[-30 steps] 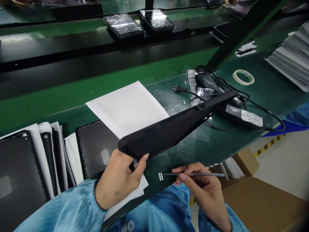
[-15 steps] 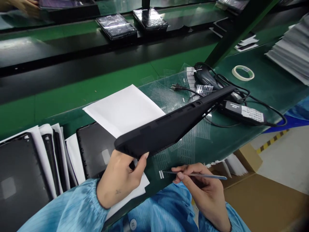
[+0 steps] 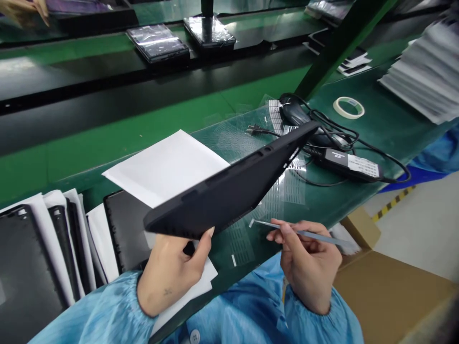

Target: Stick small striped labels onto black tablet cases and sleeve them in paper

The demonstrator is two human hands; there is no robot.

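My left hand [image 3: 175, 267] grips the near left corner of a thin black plastic cover [image 3: 222, 196], which is held tilted above the bench. Between the thumb and fingers of my right hand [image 3: 308, 253] is a pair of metal tweezers [image 3: 315, 235]. A small white strip [image 3: 251, 223] hangs at the tweezers' tip, just below the cover's near edge and apart from it. Another white strip [image 3: 234, 260] lies on the green mat [image 3: 247, 263] between my hands. Clear label sheets [image 3: 238, 243] are spread under and beyond the cover.
Black covers with white sheets between them [image 3: 64, 243] stand at left, beside white paper [image 3: 165, 167]. A black power adapter [image 3: 353, 165], cables and a tape roll [image 3: 348, 107] lie right. A cardboard box [image 3: 387, 296] sits below the bench edge; a co-worker's hand [image 3: 30, 12] shows far left.
My right hand has lifted one of two white strips off the mat with the tweezers. The cover has tilted and shifted slightly left in view.
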